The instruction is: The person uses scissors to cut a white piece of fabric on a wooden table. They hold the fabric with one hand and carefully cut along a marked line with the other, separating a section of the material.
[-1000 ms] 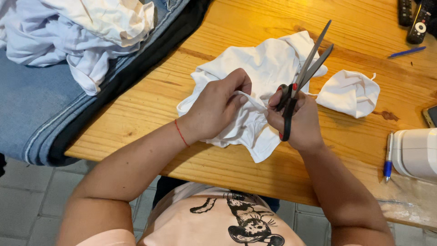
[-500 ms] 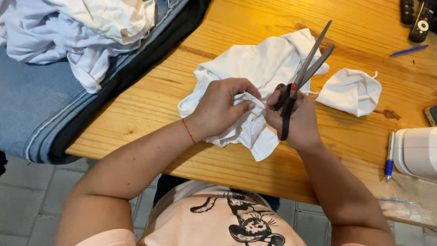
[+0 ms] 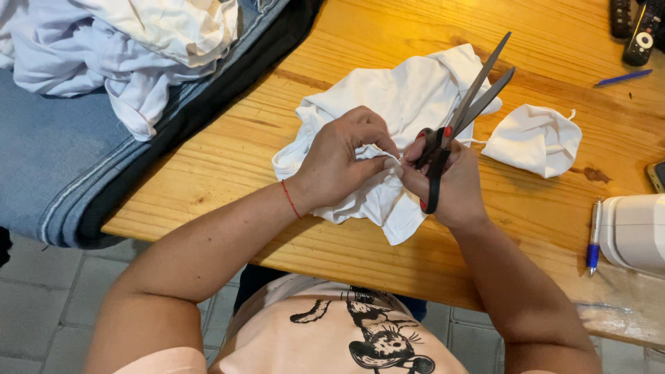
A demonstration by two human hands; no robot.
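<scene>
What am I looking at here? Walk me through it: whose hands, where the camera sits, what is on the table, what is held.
There is no machine here. A person wears a camera on the head, so the single view looks down over their own chest and arms. The left hand pinches a thin white strand at the edge of a crumpled white cloth lying on the wooden table. The right hand holds scissors with black and red handles, blades a little apart and pointing away from the person. To the right lie a small white fabric piece, a blue pen and part of a white machine, whose kind I cannot tell. At far left, denim fabric hangs over the table edge with a heap of white clothes on it. At the far edge are another blue pen and a remote control.
</scene>
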